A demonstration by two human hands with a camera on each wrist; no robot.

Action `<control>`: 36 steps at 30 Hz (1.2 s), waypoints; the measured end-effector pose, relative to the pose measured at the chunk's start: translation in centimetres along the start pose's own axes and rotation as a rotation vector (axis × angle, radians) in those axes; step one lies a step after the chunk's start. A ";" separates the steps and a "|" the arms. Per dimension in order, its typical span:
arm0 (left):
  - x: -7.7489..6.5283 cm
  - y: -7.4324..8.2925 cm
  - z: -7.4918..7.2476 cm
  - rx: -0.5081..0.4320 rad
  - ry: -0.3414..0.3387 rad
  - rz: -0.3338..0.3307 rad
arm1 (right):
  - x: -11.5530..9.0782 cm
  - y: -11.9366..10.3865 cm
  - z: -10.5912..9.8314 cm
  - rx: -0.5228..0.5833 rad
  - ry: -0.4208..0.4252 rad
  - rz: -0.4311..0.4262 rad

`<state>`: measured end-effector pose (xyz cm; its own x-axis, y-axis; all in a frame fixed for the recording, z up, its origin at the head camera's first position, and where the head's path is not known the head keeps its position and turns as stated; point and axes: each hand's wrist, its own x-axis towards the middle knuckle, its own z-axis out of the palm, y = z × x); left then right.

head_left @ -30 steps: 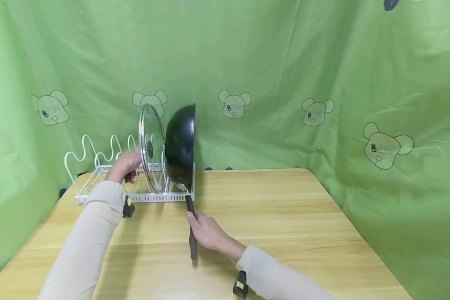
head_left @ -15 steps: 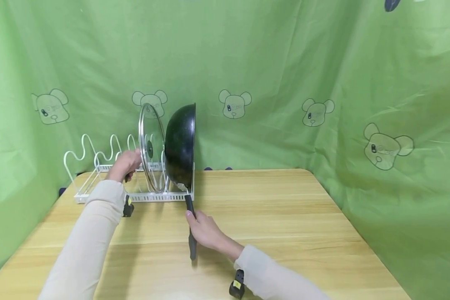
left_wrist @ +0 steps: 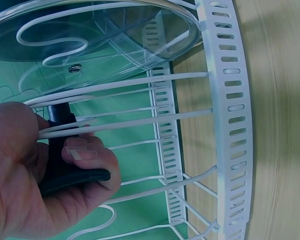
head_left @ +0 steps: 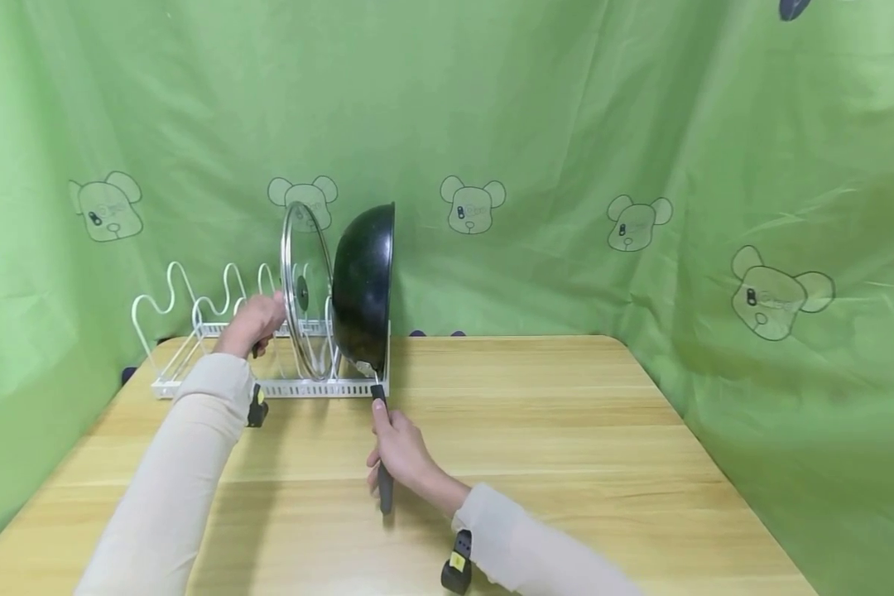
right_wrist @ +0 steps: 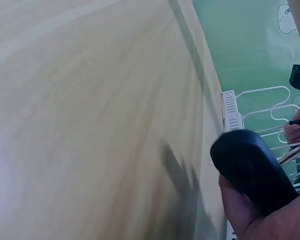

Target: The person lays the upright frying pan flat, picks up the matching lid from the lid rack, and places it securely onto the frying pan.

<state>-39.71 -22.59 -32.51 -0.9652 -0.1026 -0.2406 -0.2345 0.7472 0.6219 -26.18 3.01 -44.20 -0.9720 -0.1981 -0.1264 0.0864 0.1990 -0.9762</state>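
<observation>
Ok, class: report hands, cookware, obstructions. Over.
Left hand grips black handle of round clear glass lid. Right hand holds long handle of round black wok. Both on edge in white wire rack; its wires crowd left hand.

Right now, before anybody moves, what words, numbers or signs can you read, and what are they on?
Nothing can be read for certain.
Bear faces on the green curtain: faint lettering, too blurred to read.
Yellow labels on the black wrist cameras: too small to tell whether anything is printed.
Wok, glass lid and white rack: no writing I can make out.
</observation>
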 end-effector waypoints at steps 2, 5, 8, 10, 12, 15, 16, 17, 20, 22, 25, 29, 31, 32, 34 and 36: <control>0.0 0.1 0.0 0.005 0.000 0.008 | 0.2 0.1 0.2 0.011 0.002 -0.004; 0.1 0.1 -0.1 -0.002 0.004 0.013 | 0.4 0.3 0.5 0.029 0.008 -0.009; 0.1 0.1 -0.1 -0.023 0.008 -0.003 | 0.6 0.4 0.7 0.039 0.020 -0.011; 0.1 0.1 -0.1 -0.031 0.009 -0.008 | 0.6 0.4 0.8 0.039 0.031 -0.015; 0.1 0.1 -0.1 -0.029 0.011 -0.003 | 0.6 0.4 0.9 0.038 0.041 -0.015; 0.1 0.0 -0.1 -0.020 0.017 0.010 | 0.6 0.5 1.0 0.040 0.053 -0.005; 0.1 0.0 -0.1 -0.017 0.019 0.012 | 0.6 0.5 1.0 0.041 0.055 0.000; 0.1 -0.1 -0.1 -0.015 0.020 0.015 | 0.6 0.5 1.1 0.043 0.055 0.006; 0.0 -0.2 0.0 -0.017 0.019 0.017 | 0.6 0.4 1.1 0.042 0.057 0.022; 0.0 -0.2 0.1 -0.015 0.019 0.021 | 0.6 0.3 1.1 0.040 0.055 0.027; 0.0 -0.2 0.1 -0.016 0.025 0.022 | 0.4 -0.2 0.9 0.043 0.046 0.038; 0.0 -0.1 0.0 -0.027 0.026 0.008 | 0.0 -1.4 0.6 0.087 0.016 0.065; 0.1 -0.1 0.0 -0.032 0.023 0.008 | -0.3 -2.1 0.4 0.119 0.001 0.083; 0.1 -0.1 0.0 -0.036 0.021 0.009 | -0.5 -2.5 0.2 0.135 -0.006 0.095; 0.1 -0.2 0.0 -0.041 0.020 0.014 | -0.7 -3.1 0.0 0.167 -0.023 0.116; 0.1 -0.2 0.1 -0.045 0.018 0.022 | -1.0 -3.8 -0.3 0.191 -0.048 0.137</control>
<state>-39.74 -22.72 -32.74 -0.9721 -0.0988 -0.2129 -0.2176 0.7193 0.6597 -25.57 2.75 -40.34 -0.9373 -0.2279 -0.2636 0.2609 0.0426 -0.9644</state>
